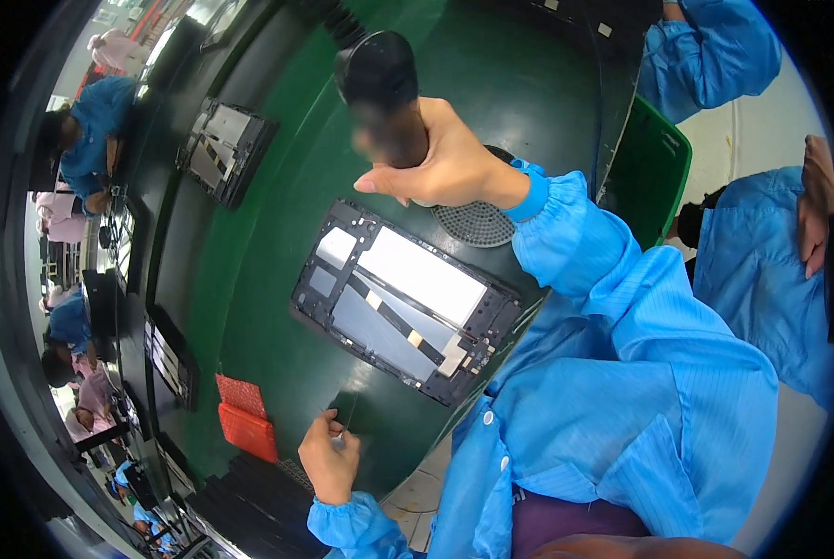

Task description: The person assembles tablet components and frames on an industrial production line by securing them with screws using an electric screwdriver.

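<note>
My right hand is closed around the lower end of a black, rounded head on a ribbed flexible neck; part of that head is blurred. Below it on the green table lies an opened tablet, its dark frame showing a white battery panel, a grey plate and a slanting flat cable. My left hand is near the table's front, left of the tablet's lower edge. Its thumb and forefinger are pinched together, and a thin line rises from the fingertips, too fine to name.
A red bubble-wrap pouch lies left of my left hand, near a dark stack. Behind my right wrist sits a round, perforated grey disc. Another opened tablet rests at the far left. A green bin and co-workers in blue are at the right.
</note>
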Demonstrator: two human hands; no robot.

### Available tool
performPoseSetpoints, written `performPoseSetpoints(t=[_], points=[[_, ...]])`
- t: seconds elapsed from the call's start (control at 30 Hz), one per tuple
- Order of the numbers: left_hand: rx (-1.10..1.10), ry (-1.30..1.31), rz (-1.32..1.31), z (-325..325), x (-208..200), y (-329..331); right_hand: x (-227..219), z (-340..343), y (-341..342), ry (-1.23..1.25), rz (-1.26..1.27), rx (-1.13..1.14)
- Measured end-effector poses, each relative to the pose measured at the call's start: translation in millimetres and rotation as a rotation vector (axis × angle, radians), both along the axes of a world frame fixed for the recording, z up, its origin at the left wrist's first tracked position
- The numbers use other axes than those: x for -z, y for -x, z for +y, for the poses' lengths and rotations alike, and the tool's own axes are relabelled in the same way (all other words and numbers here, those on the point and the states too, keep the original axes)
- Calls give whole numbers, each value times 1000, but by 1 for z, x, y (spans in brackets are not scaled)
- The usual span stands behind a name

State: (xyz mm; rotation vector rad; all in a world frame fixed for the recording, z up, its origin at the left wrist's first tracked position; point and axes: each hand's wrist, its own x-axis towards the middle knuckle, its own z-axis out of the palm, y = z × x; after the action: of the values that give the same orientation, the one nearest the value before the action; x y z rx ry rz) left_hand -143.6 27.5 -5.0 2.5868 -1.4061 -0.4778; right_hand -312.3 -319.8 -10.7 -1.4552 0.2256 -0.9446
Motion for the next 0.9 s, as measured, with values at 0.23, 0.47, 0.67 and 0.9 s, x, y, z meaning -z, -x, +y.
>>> performPoseSetpoints(t=[0.23,0.47,0.67,0.9], points=[[45,42,11,2,4,-3,-3,0,1,-7,-26,0],[73,268,92,-42,-40,23,-66,-20,56,309,13,266],[784,632,397,-231,-47,107,-89,-55,209,466,-41,-14],[821,625,322,-281,4,225,-114,-86,222,476,184,-1050]])
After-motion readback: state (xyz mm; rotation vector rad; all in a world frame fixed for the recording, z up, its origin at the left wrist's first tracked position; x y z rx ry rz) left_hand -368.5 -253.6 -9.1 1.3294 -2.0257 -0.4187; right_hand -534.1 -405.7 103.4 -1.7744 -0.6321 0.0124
